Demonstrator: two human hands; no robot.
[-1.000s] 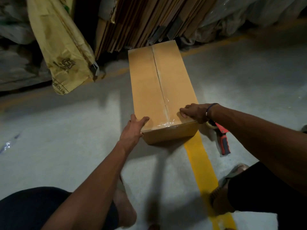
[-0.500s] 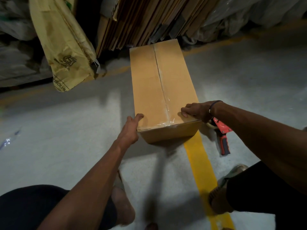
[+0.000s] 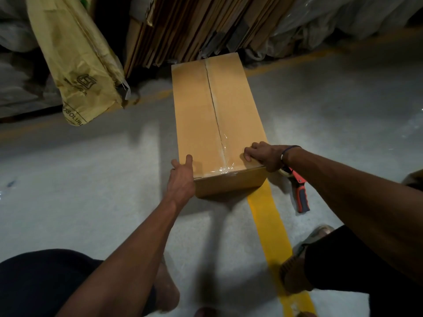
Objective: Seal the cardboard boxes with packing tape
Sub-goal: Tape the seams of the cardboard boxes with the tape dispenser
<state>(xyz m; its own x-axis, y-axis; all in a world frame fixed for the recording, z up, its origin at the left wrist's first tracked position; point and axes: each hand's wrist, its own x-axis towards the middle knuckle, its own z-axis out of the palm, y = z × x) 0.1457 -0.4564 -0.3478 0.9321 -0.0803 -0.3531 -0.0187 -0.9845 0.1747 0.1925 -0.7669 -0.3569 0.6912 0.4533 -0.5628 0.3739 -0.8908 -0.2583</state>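
Observation:
A long brown cardboard box lies on the floor with its flaps closed. Clear packing tape covers the near part of the centre seam and wrinkles at the near edge. My left hand grips the near left corner, thumb on top and fingers down the side. My right hand grips the near right top edge with bent fingers pressing on the lid. A tape dispenser with a red and grey handle lies on the floor just right of the box, partly hidden by my right wrist.
Flattened cardboard sheets lean upright behind the box's far end. A yellow sack hangs at the back left. A yellow floor line runs from under the box toward me. My knees and sandalled feet flank the foreground.
My left hand has slid slightly left along the near corner, with the thumb resting higher on the lid. The right hand and the box have hardly moved.

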